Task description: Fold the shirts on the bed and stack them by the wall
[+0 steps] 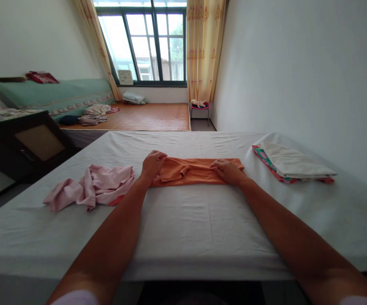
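Observation:
An orange shirt (197, 173) lies folded into a long strip across the white-covered table (183, 228), with what looks like a short sleeve on top near its left part. My left hand (153, 165) pinches the shirt's far left corner between thumb and fingers. Over at the right end, my right hand (229, 171) rests on the cloth, fingers drawn together on a fold. Left of the shirt sits a crumpled pink garment (107, 182) with a bit of red under it. A folded stack with a cream cloth (293, 161) on top lies to the right.
Beyond the table is a low bed with a brown mat (158, 116), where several clothes (96, 114) lie at the left. A dark cabinet (40, 140) stands at left. A pink stool (200, 106) is by the curtain (204, 51). A white wall (297, 76) borders the right side.

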The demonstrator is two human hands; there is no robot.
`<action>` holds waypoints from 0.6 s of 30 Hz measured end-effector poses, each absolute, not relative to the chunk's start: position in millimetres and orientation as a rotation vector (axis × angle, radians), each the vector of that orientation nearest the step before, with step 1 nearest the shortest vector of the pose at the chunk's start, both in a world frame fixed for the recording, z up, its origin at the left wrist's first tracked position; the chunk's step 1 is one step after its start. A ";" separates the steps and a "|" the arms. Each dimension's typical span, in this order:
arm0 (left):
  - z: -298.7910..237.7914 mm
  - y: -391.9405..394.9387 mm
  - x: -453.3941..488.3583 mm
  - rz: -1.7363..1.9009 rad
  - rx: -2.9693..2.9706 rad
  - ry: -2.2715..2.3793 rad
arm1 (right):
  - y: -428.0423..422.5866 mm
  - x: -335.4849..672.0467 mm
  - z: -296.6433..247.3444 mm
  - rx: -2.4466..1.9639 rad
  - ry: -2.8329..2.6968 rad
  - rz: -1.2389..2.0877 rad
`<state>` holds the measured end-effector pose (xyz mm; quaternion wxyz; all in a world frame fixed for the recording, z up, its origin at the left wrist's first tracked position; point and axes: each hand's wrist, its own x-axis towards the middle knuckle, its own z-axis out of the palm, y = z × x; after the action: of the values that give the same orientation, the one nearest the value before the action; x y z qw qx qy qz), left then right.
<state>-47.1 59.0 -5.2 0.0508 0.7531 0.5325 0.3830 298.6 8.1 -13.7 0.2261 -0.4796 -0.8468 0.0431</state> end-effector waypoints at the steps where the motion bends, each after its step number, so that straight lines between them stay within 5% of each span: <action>1: -3.0 53.5 -40.9 1.100 2.356 1.518 | 7.9 295.8 -13.5 -1.307 -2.333 0.114; 11: 6.7 14.5 -9.7 0.430 2.400 0.757 | 12.7 303.1 -21.1 -1.212 -2.322 0.232; 18: 3.6 35.1 -39.7 0.821 2.441 1.523 | 12.0 304.5 -20.0 -1.248 -2.310 0.259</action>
<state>-39.7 35.1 3.6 0.0748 0.8136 0.5075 0.2737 304.5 12.0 -20.0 0.2487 -0.4581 -0.8481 0.0952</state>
